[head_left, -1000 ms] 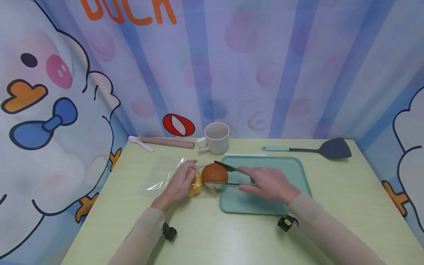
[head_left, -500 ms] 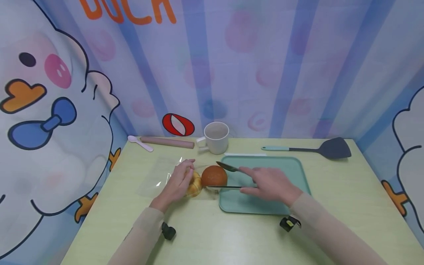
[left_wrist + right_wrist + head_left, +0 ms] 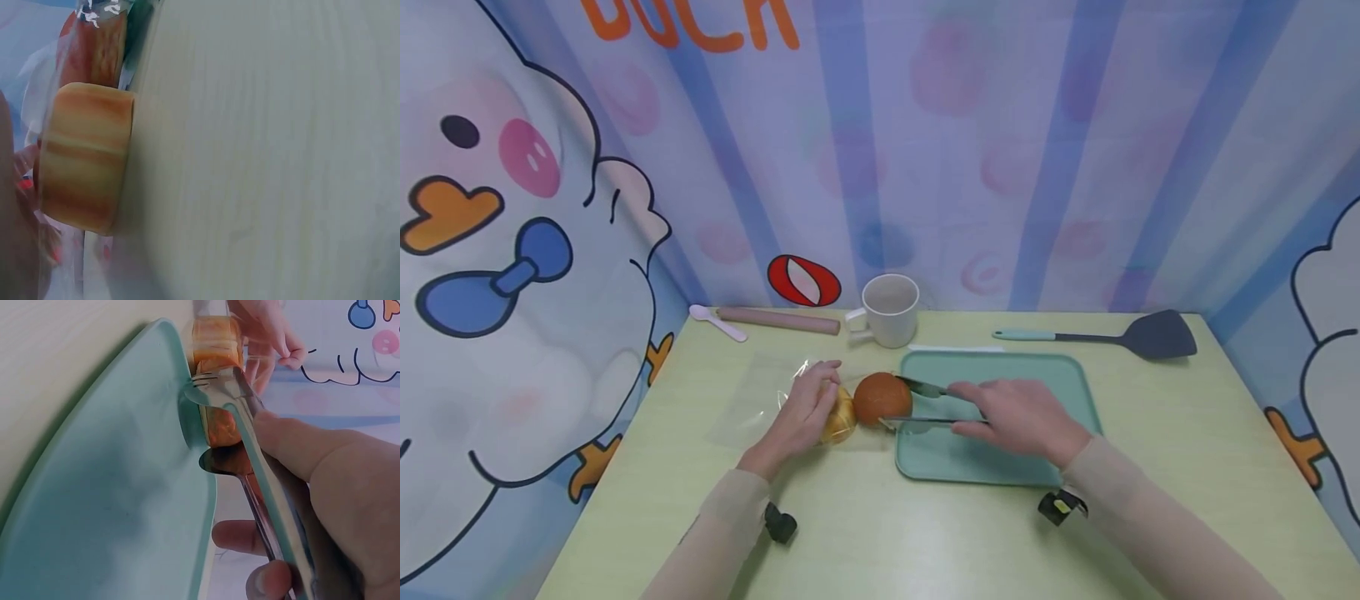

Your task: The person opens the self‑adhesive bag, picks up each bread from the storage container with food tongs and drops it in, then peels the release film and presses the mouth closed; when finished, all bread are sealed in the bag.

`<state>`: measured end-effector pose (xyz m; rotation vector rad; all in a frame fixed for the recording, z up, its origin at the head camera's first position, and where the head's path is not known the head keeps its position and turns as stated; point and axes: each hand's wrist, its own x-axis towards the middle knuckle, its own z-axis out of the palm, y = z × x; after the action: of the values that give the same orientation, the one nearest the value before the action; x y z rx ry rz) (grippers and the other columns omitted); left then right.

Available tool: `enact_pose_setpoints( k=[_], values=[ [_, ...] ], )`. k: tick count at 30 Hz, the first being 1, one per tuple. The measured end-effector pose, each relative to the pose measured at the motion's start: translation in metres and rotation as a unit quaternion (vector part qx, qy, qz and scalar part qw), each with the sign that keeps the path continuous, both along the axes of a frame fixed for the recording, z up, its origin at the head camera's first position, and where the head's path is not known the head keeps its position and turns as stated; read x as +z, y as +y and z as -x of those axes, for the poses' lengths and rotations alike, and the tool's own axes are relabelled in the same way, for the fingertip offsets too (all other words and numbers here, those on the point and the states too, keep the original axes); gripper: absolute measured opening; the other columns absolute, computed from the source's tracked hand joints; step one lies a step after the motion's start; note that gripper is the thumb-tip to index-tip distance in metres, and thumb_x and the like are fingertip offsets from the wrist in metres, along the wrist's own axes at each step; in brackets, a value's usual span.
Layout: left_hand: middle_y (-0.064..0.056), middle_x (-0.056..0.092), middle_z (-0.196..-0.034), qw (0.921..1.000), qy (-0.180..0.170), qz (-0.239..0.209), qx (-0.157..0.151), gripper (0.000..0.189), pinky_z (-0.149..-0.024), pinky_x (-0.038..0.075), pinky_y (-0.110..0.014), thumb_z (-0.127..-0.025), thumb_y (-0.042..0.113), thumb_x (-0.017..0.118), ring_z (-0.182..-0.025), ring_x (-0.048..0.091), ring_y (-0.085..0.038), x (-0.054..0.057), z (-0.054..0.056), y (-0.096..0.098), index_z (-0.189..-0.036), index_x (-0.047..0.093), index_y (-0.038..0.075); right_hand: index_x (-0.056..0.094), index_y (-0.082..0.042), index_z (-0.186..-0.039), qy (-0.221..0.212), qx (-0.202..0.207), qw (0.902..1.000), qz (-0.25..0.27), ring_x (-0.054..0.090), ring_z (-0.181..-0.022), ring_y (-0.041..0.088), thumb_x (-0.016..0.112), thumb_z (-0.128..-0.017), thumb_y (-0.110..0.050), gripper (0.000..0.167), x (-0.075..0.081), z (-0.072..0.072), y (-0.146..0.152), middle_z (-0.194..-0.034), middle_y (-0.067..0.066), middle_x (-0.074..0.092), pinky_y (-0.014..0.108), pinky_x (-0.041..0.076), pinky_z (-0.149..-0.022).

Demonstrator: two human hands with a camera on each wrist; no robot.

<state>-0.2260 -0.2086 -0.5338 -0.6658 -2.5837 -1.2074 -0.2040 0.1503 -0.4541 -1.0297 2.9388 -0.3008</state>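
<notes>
A round brown bun [image 3: 883,400] lies between the tips of the tongs [image 3: 936,421]. My right hand [image 3: 1018,421] grips these metal tongs, one end fork-shaped, the other spoon-shaped. In the right wrist view the fork end [image 3: 215,387] overlaps the bun and the spoon end [image 3: 222,459] sits beside it. To the bun's left is a golden bread roll [image 3: 87,156] in a clear plastic bag [image 3: 748,404]. My left hand [image 3: 797,412] rests against the roll's left side over the bag, fingers loosely extended and partly hidden in the left wrist view.
A green tray [image 3: 992,467] lies under my right hand, its left edge near the bun. Along the back stand or lie a white mug [image 3: 891,312], a brown rolling-pin-like stick [image 3: 778,321], a lilac spoon [image 3: 718,323], a white strip [image 3: 955,348] and a spatula [image 3: 1157,335].
My right hand has shifted slightly to the right, and the tongs' tips have drawn back toward the bun's right side. The left hand and the roll are nearly still.
</notes>
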Motion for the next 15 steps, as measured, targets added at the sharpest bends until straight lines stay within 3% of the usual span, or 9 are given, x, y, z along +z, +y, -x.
enact_pose_setpoints(
  k=[7, 11, 15],
  values=[
    [-0.022, 0.055, -0.150, 0.9998, -0.016, 0.011, 0.006, 0.018, -0.114, 0.009, -0.085, -0.111, 0.019, 0.043, -0.149, 0.036, -0.052, -0.0004, -0.0033, 0.0024, -0.112, 0.056, 0.007, 0.063, -0.020, -0.143, -0.010, -0.017, 0.9998, 0.008, 0.060, -0.063, 0.005, 0.066, -0.100, -0.054, 0.054, -0.0009, -0.0007, -0.0045, -0.093, -0.001, 0.077, 0.030, 0.033, -0.039],
    [-0.021, 0.055, -0.151, 0.9997, -0.012, 0.017, 0.009, 0.017, -0.113, 0.009, -0.086, -0.111, 0.020, 0.043, -0.149, 0.037, -0.052, 0.0002, -0.0033, 0.0018, -0.112, 0.056, 0.008, 0.063, -0.019, -0.144, -0.023, -0.020, 0.9995, 0.010, 0.054, -0.058, 0.003, 0.066, -0.100, -0.053, 0.055, 0.0016, -0.0004, -0.0045, -0.078, -0.006, 0.070, 0.030, 0.032, -0.039],
    [-0.021, 0.054, -0.152, 0.9998, -0.005, 0.020, 0.008, 0.019, -0.112, 0.010, -0.087, -0.111, 0.020, 0.042, -0.148, 0.037, -0.053, 0.0006, -0.0022, 0.0007, -0.111, 0.056, 0.008, 0.063, -0.020, -0.144, -0.031, -0.017, 0.9993, 0.011, 0.053, -0.058, 0.003, 0.068, -0.099, -0.053, 0.055, 0.0053, -0.0007, -0.0043, -0.077, -0.008, 0.068, 0.030, 0.033, -0.041]
  ],
)
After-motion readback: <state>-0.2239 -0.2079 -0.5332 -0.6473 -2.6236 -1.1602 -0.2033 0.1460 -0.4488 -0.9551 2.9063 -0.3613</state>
